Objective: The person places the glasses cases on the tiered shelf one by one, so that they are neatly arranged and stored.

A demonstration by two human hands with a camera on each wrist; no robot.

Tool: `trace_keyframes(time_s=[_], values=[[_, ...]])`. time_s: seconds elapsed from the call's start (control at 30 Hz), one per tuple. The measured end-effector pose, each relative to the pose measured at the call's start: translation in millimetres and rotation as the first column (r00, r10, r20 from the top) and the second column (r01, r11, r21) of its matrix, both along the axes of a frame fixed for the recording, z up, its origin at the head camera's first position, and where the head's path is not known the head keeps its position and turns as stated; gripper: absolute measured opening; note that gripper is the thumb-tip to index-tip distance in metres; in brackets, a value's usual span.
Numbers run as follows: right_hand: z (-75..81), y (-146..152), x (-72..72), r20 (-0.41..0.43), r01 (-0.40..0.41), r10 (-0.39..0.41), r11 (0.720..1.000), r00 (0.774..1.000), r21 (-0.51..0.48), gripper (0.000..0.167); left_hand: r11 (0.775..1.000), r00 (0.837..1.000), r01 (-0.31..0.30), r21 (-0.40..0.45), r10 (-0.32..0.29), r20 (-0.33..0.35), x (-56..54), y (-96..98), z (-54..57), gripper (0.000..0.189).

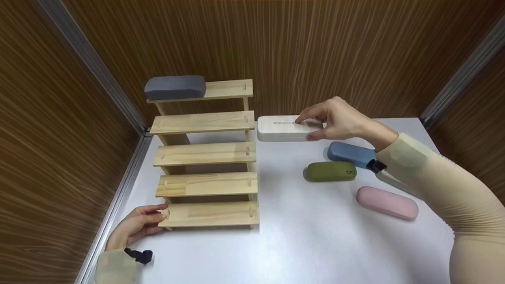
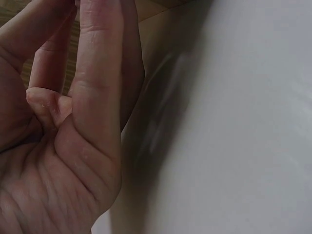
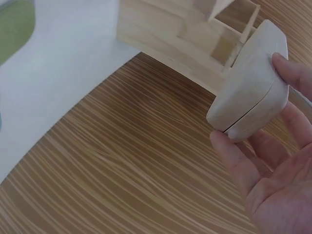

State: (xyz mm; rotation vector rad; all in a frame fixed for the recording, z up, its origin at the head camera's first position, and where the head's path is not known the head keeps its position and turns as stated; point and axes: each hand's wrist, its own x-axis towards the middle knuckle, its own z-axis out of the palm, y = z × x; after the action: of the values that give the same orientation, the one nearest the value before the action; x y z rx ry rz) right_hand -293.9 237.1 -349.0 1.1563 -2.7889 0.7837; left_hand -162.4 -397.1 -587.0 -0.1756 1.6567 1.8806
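My right hand (image 1: 341, 120) holds a white glasses case (image 1: 278, 132) by its right end, in the air just right of a stepped wooden rack (image 1: 221, 215). In the right wrist view, thumb and fingers lie around the end of the closed white case (image 3: 248, 83). My left hand (image 1: 138, 225) grips the left end of the rack's lowest shelf between thumb and fingers. The left wrist view shows its bent fingers (image 2: 97, 87) close up, with the tips cut off. On the left of the top shelf lies a dark grey-blue glasses case (image 1: 175, 87).
On the white table (image 1: 284, 244), right of the rack, lie a green case (image 1: 329, 172), a blue case (image 1: 349, 154) and a pink case (image 1: 388, 203). Another pale case (image 1: 394, 183) is partly hidden beneath the right forearm. Wood-grain panels (image 1: 300, 51) stand behind and at both sides.
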Motion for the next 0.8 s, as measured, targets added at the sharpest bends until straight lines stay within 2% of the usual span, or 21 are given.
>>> trace_keyframes(time_s=[0.43, 0.8], values=[[36.4, -18, -13.1, -0.071, -0.02, 0.021, 1.0, 0.997, 0.01, 0.043, 1.0, 1.0, -0.006, 0.013, 0.006, 0.01, 2.7, -1.3, -0.3, 0.037], [61.6, -41, -27.2, -0.066, 0.011, -0.01, 1.0, 0.998, 0.006, 0.043, 1.0, 1.0, 0.002, 0.015, -0.002, 0.003, 2.3, -0.7, 0.9, 0.038]])
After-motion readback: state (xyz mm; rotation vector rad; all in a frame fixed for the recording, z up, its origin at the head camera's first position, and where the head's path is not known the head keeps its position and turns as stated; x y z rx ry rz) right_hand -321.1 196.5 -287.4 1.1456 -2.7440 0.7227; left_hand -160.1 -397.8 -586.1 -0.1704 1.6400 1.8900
